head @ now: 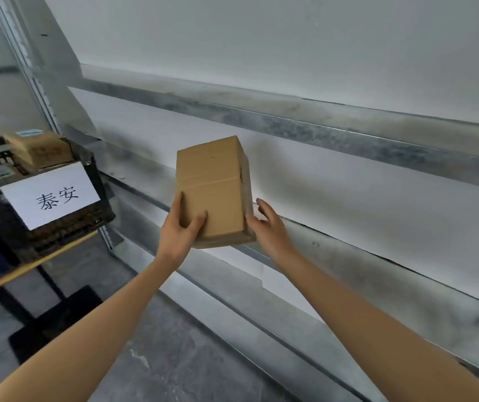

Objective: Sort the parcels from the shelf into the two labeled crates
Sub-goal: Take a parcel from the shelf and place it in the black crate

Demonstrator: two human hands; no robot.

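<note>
I hold a cardboard parcel (213,192) before the shelf (348,175), left hand (181,227) gripping its corner, right hand (267,224) pressing its side, fingers spread; the labelled black crate (58,227) already holds boxes (41,152); this one looks still unsorted.

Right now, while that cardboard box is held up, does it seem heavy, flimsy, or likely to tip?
Probably light: the left hand grips the cardboard box at its lower end, while the right hand barely touches its side. Likely stiff: its faces look flat and its edges crisp. Stood on end, its tall shape might tip if nudged.
</note>
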